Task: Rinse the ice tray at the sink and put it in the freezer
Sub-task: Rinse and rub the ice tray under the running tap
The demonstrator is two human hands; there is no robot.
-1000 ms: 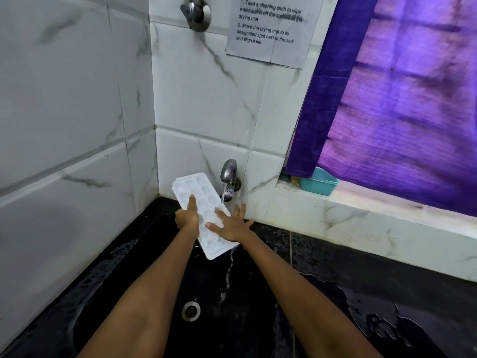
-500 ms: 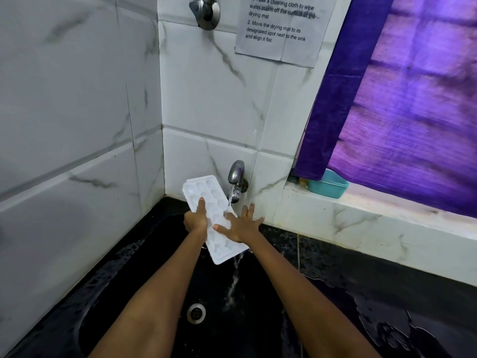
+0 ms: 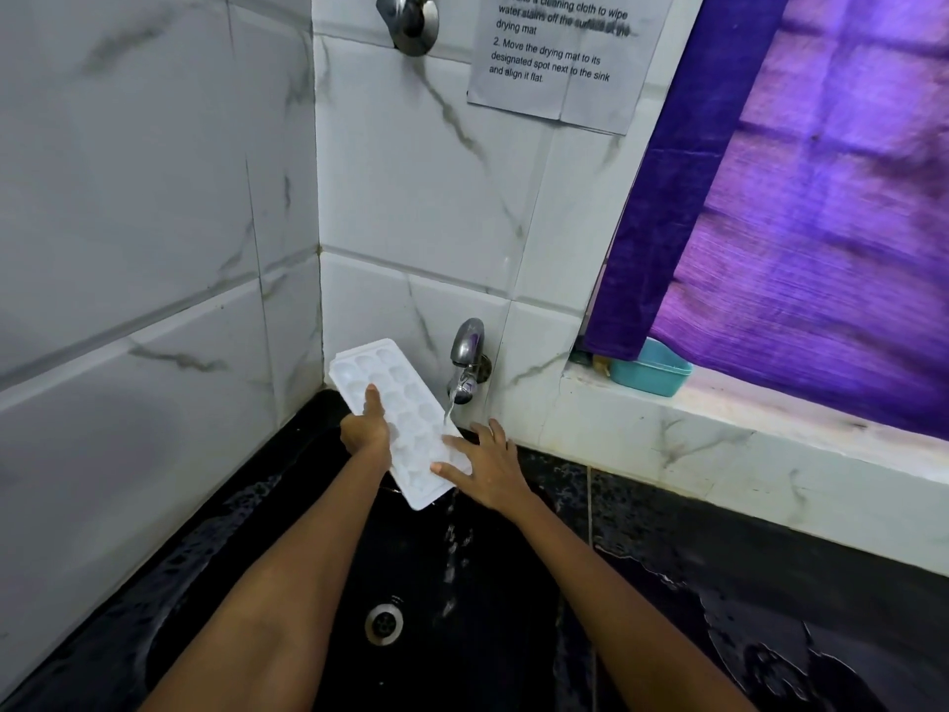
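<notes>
You stand at one black sink (image 3: 287,506) set in the corner where two white marbled tile walls (image 3: 154,197) meet, its basin wet and its counter running off to the right, splashed with water. One purple curtain (image 3: 821,223) hangs over the window at the right, above a white ledge. One printed paper notice (image 3: 560,54) is stuck on the back wall, with two numbered lines that can be read. One white ice tray (image 3: 398,403) is held over the back of the basin, near the sink's back left corner, tilted with its far end raised towards the wall and its pockets facing up; you can count three pockets across it, though the number along it is partly hidden by your hands. Your left hand (image 3: 365,429) grips the tray's left long edge, fingers curled under it and the thumb laid on top. Your right hand (image 3: 488,467) lies flat on the tray's near right part with fingers straight and spread, pressing on it, not gripping. One teal tub (image 3: 652,370) sits on the ledge at the curtain's lower corner. There are two metal wall fittings: one tap (image 3: 467,359) just right of the tray, with a thin stream falling onto the tray's right edge, and one round fitting (image 3: 411,18) high above it. One round drain (image 3: 383,623) lies in the basin floor between your forearms.
</notes>
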